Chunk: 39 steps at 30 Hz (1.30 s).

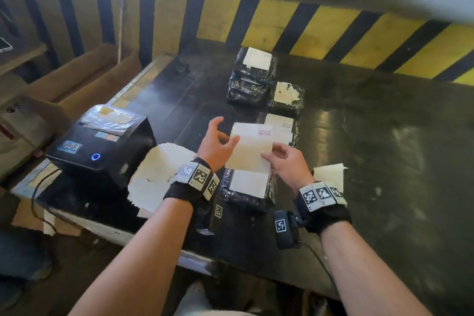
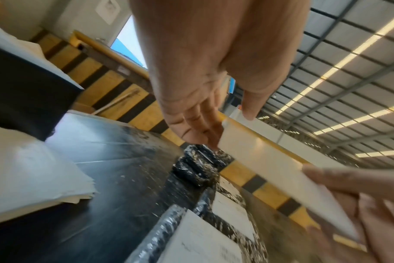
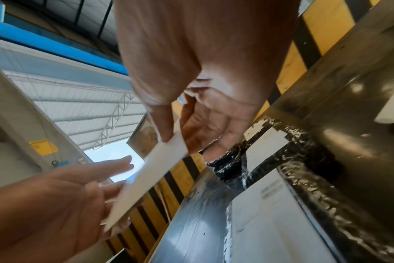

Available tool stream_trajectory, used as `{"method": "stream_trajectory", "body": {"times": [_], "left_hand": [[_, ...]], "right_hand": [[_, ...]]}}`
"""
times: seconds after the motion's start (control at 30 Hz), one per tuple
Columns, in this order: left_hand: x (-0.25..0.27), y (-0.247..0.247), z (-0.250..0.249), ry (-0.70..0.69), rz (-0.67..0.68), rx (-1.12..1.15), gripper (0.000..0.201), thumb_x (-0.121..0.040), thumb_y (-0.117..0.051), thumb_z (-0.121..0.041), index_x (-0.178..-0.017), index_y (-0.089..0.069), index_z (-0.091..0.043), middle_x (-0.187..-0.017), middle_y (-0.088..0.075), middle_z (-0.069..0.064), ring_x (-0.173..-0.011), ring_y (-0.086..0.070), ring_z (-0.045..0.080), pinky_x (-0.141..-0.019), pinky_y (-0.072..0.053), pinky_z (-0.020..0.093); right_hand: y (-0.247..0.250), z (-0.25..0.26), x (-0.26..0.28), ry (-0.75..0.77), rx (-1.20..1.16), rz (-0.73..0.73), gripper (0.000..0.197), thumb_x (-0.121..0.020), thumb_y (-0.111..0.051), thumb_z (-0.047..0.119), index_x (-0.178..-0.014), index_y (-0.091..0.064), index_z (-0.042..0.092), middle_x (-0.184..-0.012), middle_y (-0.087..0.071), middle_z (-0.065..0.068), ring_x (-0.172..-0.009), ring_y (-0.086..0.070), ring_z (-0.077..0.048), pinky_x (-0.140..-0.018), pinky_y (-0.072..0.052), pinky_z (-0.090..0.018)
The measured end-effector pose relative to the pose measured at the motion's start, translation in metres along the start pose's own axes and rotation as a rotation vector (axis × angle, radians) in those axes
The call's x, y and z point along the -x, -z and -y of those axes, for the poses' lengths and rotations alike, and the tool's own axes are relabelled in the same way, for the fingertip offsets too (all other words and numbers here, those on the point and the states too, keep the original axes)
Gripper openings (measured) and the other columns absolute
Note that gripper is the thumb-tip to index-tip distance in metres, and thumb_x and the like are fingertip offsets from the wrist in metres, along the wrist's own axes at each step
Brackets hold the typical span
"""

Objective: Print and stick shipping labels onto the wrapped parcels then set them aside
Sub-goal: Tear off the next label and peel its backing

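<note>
A white shipping label sheet (image 1: 250, 149) hangs in the air between both hands, above a black wrapped parcel (image 1: 246, 188) with a white label on top. My left hand (image 1: 227, 140) pinches the sheet's left edge, thumb on top and fingers beneath (image 2: 198, 124). My right hand (image 1: 269, 155) pinches its lower right corner between thumb and fingers (image 3: 167, 131). In the left wrist view the label (image 2: 270, 165) shows two layers parting at the thumb corner. The label printer (image 1: 102, 141) stands at the left with a blue light lit.
Three more labelled black parcels (image 1: 252, 77) (image 1: 286, 96) (image 1: 282, 126) lie in a row beyond the hands. A stack of white sheets (image 1: 159, 174) sits beside the printer, one loose sheet (image 1: 329, 174) at my right wrist. A yellow-black striped barrier (image 1: 333, 33) bounds the dark table (image 1: 384, 149).
</note>
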State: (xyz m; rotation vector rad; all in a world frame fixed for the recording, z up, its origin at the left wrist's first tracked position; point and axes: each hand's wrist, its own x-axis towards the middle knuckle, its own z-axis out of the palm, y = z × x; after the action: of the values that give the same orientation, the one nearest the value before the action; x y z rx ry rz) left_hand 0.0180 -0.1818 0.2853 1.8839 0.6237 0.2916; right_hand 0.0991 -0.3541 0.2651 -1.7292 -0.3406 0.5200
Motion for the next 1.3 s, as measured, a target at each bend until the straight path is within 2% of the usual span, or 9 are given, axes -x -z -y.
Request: {"method": "stream_trajectory", "body": {"times": [0.13, 0.23, 0.37, 0.53, 0.7, 0.83, 1.0, 1.13, 1.3], "left_hand": [[0.018, -0.034, 0.003, -0.181, 0.058, -0.348, 0.072, -0.087, -0.066, -0.036, -0.147, -0.026, -0.037, -0.141, -0.026, 0.006, -0.124, -0.037, 0.023, -0.107, -0.038, 0.039], [0.026, -0.053, 0.005, -0.267, 0.166, -0.471, 0.058, -0.085, -0.067, -0.042, -0.138, -0.043, -0.04, -0.153, -0.014, 0.002, -0.139, -0.018, 0.026, -0.115, -0.026, 0.05], [0.025, -0.064, 0.006, -0.292, 0.299, -0.441, 0.049, -0.085, -0.068, -0.042, -0.131, -0.052, -0.041, -0.151, -0.029, -0.003, -0.138, -0.023, 0.022, -0.114, -0.027, 0.048], [0.011, -0.066, 0.012, -0.277, 0.317, -0.398, 0.057, -0.079, -0.07, -0.049, -0.133, -0.051, -0.039, -0.146, -0.039, -0.005, -0.134, -0.033, 0.018, -0.113, -0.03, 0.044], [0.0, -0.062, 0.021, -0.329, 0.297, -0.317, 0.057, -0.076, -0.073, -0.051, -0.128, -0.058, -0.032, -0.135, -0.05, -0.008, -0.122, -0.047, 0.011, -0.106, -0.039, 0.036], [-0.004, -0.059, 0.027, -0.395, 0.311, -0.286, 0.058, -0.077, -0.073, -0.048, -0.129, -0.059, -0.025, -0.129, -0.054, -0.009, -0.115, -0.051, 0.008, -0.101, -0.042, 0.029], [-0.008, -0.06, 0.03, -0.43, 0.35, -0.228, 0.06, -0.079, -0.073, -0.046, -0.133, -0.055, -0.028, -0.129, -0.057, -0.007, -0.114, -0.054, 0.009, -0.1, -0.047, 0.036], [-0.012, -0.06, 0.029, -0.424, 0.361, -0.187, 0.057, -0.083, -0.07, -0.037, -0.136, -0.052, -0.026, -0.128, -0.059, -0.006, -0.109, -0.054, 0.005, -0.094, -0.045, 0.021], [-0.015, -0.061, 0.029, -0.384, 0.365, -0.128, 0.054, -0.087, -0.067, -0.035, -0.137, -0.051, -0.025, -0.13, -0.059, -0.008, -0.109, -0.053, 0.001, -0.08, -0.041, -0.001]], "right_hand": [[0.026, -0.014, 0.004, -0.006, -0.057, -0.091, 0.02, -0.086, -0.072, 0.013, -0.104, -0.063, 0.014, -0.099, -0.071, -0.006, -0.089, -0.069, -0.017, -0.077, -0.058, -0.031], [0.035, -0.018, 0.006, 0.001, -0.038, -0.125, 0.019, -0.087, -0.07, 0.013, -0.105, -0.065, 0.01, -0.092, -0.068, 0.0, -0.079, -0.065, -0.007, -0.066, -0.052, -0.012], [0.039, -0.021, 0.003, -0.008, -0.049, -0.164, 0.022, -0.091, -0.066, 0.018, -0.11, -0.069, 0.007, -0.097, -0.07, -0.002, -0.084, -0.065, -0.009, -0.072, -0.052, -0.012], [0.03, -0.025, -0.007, -0.071, -0.107, -0.207, 0.022, -0.091, -0.066, 0.023, -0.109, -0.071, 0.011, -0.106, -0.072, -0.009, -0.097, -0.067, -0.022, -0.087, -0.055, -0.033], [0.017, -0.028, -0.011, -0.113, -0.128, -0.226, 0.006, -0.091, -0.066, 0.027, -0.09, -0.072, 0.025, -0.102, -0.072, -0.007, -0.093, -0.066, -0.019, -0.085, -0.055, -0.033], [0.008, -0.029, -0.01, -0.125, -0.164, -0.238, 0.01, -0.092, -0.064, 0.025, -0.096, -0.072, 0.019, -0.1, -0.072, -0.006, -0.092, -0.066, -0.017, -0.085, -0.055, -0.031], [0.002, -0.025, -0.008, -0.14, -0.215, -0.248, 0.018, -0.093, -0.062, 0.026, -0.1, -0.073, 0.014, -0.105, -0.072, -0.01, -0.101, -0.066, -0.025, -0.09, -0.054, -0.035], [0.007, -0.019, -0.004, -0.19, -0.375, -0.186, 0.027, -0.098, -0.052, 0.028, -0.109, -0.073, 0.013, -0.104, -0.073, -0.012, -0.095, -0.068, -0.023, -0.082, -0.054, -0.034], [0.015, -0.02, -0.004, -0.188, -0.337, -0.108, 0.028, -0.1, -0.048, 0.022, -0.116, -0.069, 0.012, -0.112, -0.07, -0.014, -0.108, -0.065, -0.027, -0.093, -0.053, -0.038]]}}
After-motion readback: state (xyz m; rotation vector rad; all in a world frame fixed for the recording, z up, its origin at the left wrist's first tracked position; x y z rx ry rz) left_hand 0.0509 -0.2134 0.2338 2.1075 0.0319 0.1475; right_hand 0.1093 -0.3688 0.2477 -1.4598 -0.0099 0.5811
